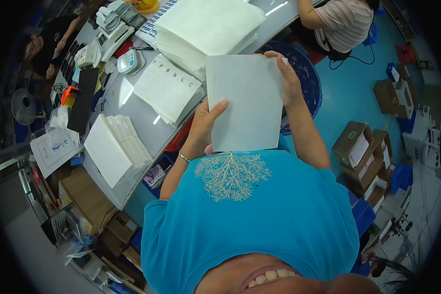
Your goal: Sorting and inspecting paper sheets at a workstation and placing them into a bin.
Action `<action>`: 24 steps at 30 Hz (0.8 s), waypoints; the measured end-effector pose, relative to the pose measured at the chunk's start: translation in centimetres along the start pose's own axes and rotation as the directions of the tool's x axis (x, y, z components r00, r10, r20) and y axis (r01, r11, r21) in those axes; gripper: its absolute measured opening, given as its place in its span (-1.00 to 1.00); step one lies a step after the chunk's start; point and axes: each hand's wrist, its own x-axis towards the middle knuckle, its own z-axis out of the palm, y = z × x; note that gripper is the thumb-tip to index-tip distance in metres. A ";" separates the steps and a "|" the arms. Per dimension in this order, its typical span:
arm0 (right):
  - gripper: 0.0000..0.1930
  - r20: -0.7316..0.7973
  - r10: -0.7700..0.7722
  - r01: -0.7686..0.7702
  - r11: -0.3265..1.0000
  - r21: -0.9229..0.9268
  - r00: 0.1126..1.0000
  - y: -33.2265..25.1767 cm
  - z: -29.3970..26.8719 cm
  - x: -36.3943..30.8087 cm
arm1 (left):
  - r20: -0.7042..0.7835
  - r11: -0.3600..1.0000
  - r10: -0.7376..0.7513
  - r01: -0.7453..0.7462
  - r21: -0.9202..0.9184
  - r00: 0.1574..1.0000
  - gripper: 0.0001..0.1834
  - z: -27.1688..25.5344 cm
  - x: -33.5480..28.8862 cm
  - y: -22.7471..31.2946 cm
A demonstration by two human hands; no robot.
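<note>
A white rectangular sheet, perhaps a thin stack of sheets, is held up in front of my chest. My left hand grips its left edge, the thumb lying on top and the fingers hidden beneath. At the upper right corner, my right hand closes on the sheet with its fingertips over the edge. Just beyond it lies a tall pile of large white sheets on the table. A smaller stack of white sheets with a row of dark marks lies to the left of my left hand.
Folded white stacks lie on the grey table at left. A white rounded device sits farther back. A blue bin stands beyond my right arm. Cardboard boxes are on the floor at right. Other people sit nearby.
</note>
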 end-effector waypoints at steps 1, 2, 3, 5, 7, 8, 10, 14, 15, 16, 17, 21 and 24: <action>-0.65 0.009 -0.002 0.002 1.000 0.017 1.000 -0.1 -1.7 -0.1 | 0.009 1.000 -0.008 0.008 0.008 1.000 -0.61 0.8 0.5 0.0; -0.65 0.001 -0.007 0.007 1.000 0.021 1.000 -0.5 -2.2 -0.6 | 0.026 0.997 -0.021 0.022 -0.068 0.999 -0.57 1.5 0.9 -0.1; -0.69 -0.043 -0.034 0.033 0.999 -0.025 0.998 -0.8 -2.6 -1.3 | 0.040 0.989 -0.032 0.037 -0.144 0.999 -0.54 2.2 1.2 -0.3; -0.72 -0.092 -0.061 0.055 0.996 -0.072 0.994 -1.5 -3.5 -2.4 | 0.058 0.996 -0.022 0.026 -0.082 0.998 -0.52 3.3 2.0 -0.6; -0.69 -0.157 -0.115 0.077 0.971 -0.228 0.981 -2.6 -4.1 -3.2 | 0.094 0.998 -0.064 0.063 0.020 0.994 -0.47 4.2 2.4 -1.0; -0.69 -0.167 -0.119 0.078 0.970 -0.231 0.979 -3.2 -4.5 -3.6 | 0.102 0.997 -0.072 0.071 0.020 0.992 -0.47 5.1 2.4 -1.1; -0.57 -0.128 -0.143 0.093 0.937 -0.337 0.981 -4.2 -4.7 -4.1 | 0.078 0.993 -0.065 0.057 0.101 0.995 -0.47 6.9 2.3 -1.1; -0.44 -0.062 -0.071 0.051 0.957 -0.285 0.996 -5.7 -4.3 -4.8 | 0.070 0.983 -0.082 0.069 0.172 0.994 -0.49 7.6 2.4 -2.1; -0.40 -0.061 -0.030 0.014 0.967 -0.255 0.998 -6.0 -4.6 -4.8 | 0.085 0.977 -0.059 0.040 0.211 0.995 -0.49 7.3 2.6 -2.4; -0.36 -0.058 0.010 -0.023 0.974 -0.224 0.998 -6.3 -5.1 -4.9 | 0.096 0.976 -0.068 0.046 0.214 0.993 -0.49 7.5 2.7 -2.5; -0.36 -0.067 0.006 -0.021 0.974 -0.224 0.998 -6.8 -5.5 -5.1 | 0.089 0.971 -0.045 0.023 0.237 0.995 -0.50 7.7 2.5 -2.4; -0.55 -0.021 -0.008 -0.002 0.894 -0.448 1.000 -7.4 -7.7 -5.3 | 0.106 0.954 -0.044 0.010 0.299 0.993 -0.51 7.6 2.5 -2.2; -0.67 0.008 -0.097 0.082 0.797 -0.598 0.995 -8.0 -8.0 -5.3 | 0.138 0.931 -0.050 -0.004 0.366 0.989 -0.52 7.3 2.6 -1.6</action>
